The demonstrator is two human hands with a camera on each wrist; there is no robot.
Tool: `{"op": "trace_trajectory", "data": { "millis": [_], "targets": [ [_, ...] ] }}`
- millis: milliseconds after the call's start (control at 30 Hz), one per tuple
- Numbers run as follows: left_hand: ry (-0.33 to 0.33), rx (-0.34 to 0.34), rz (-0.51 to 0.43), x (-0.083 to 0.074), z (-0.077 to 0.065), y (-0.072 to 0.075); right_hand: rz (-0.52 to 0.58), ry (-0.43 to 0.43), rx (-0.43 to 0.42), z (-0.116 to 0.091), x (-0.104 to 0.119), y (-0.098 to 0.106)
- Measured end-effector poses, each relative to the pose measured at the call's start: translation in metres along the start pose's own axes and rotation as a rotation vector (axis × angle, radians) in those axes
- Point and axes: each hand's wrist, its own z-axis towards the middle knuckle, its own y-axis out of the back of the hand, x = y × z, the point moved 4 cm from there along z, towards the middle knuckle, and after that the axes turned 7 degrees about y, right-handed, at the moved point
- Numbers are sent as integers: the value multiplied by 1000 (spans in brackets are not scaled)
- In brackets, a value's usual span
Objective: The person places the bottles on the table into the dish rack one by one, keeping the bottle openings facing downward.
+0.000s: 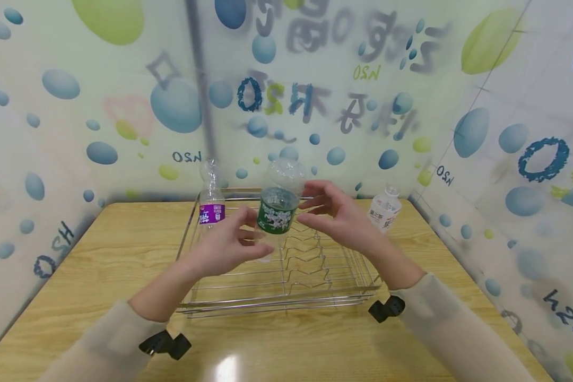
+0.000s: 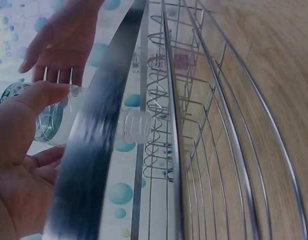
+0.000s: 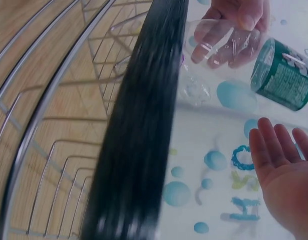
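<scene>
A clear plastic bottle (image 1: 278, 209) with a green label is held upside down above the wire rack (image 1: 248, 305), its neck pointing down. My left hand (image 1: 229, 241) grips its clear part between label and neck, thumb on the near side. In the left wrist view the bottle's neck (image 2: 136, 126) points toward the rack. My right hand (image 1: 339, 215) is beside the label, fingers spread and loosely bent. The right wrist view shows that palm (image 3: 289, 175) open, apart from the label (image 3: 286, 75).
A clear bottle with a purple label (image 1: 212, 212) stands at the rack's left back. Another with a white label (image 1: 384, 212) is at the right, partly behind my right wrist. The wooden table (image 1: 100, 265) meets patterned walls (image 1: 138, 148) at the back and sides.
</scene>
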Motion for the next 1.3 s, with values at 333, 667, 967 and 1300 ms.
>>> {"op": "trace_trajectory", "data": {
  "millis": [333,667,967,1300],
  "targets": [
    [-30,70,-52,-1,-1,-11,34,9,12,11,12,-20],
    [-9,60,-79,3,0,-12,57,-70,4,15,9,-29],
    [-42,54,-69,4,-1,-12,121,-109,-17,20,6,-28],
    [-33,76,-78,7,-4,-10,122,-157,-4,21,2,-30]
  ]
}}
